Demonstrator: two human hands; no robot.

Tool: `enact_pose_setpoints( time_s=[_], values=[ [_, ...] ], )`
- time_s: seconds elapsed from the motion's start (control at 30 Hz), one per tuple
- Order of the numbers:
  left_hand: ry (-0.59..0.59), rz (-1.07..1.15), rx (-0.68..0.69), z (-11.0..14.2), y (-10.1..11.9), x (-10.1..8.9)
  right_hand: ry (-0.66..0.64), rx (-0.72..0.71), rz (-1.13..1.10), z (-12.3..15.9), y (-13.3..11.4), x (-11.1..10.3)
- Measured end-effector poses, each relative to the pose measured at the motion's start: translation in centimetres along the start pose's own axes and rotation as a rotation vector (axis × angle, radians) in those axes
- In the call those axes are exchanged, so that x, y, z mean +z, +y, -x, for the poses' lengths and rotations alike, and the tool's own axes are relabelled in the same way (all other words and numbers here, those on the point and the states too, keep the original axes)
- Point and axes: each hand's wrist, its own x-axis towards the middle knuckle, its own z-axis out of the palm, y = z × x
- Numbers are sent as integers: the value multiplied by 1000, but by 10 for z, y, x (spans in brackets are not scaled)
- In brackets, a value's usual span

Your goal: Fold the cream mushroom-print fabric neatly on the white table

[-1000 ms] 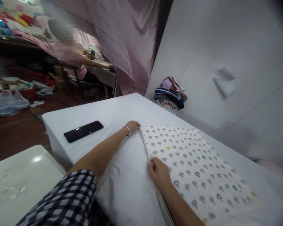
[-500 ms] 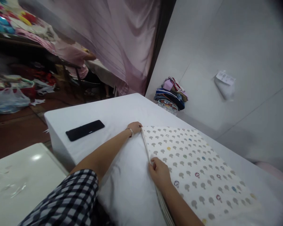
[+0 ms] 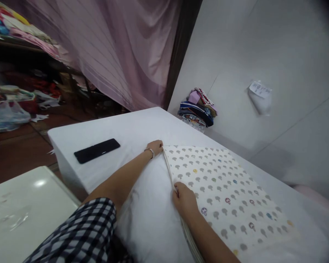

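A folded cream fabric (image 3: 216,190) printed with grey and coloured mushrooms lies in layers on the white-covered table (image 3: 137,124). My left hand (image 3: 155,147), a bracelet at its wrist, pinches the fabric's far left corner. Lower along the same left edge, my right hand (image 3: 185,201) grips the layers, thumb on top and the other fingers mostly hidden. Left of my left forearm, a black phone (image 3: 97,150) rests flat on the white cloth.
A stack of folded clothes (image 3: 197,109) stands by the wall at the table's far edge. A pink curtain (image 3: 120,51) hangs behind. At lower left is a glossy pale surface (image 3: 30,208); plastic bags (image 3: 9,113) sit on the floor beyond.
The view has shifted slightly. The curtain now hangs across the place where a person in pink was seated. Both hands keep their hold on the fabric's edge, with hardly any movement.
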Motion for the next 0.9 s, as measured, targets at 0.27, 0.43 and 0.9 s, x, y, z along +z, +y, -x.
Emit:
enact_pose_setpoints(
  time_s=[0.27, 0.43, 0.9],
  values=[
    [9, -2, 38, 1, 0, -1, 11, -5, 13, 1, -1, -1],
    [28, -23, 223, 14, -4, -2, 28, 11, -47, 0, -3, -4],
    [-65, -94, 633, 32, 10, -9, 73, 41, -118, 0, -4, -5]
  ],
)
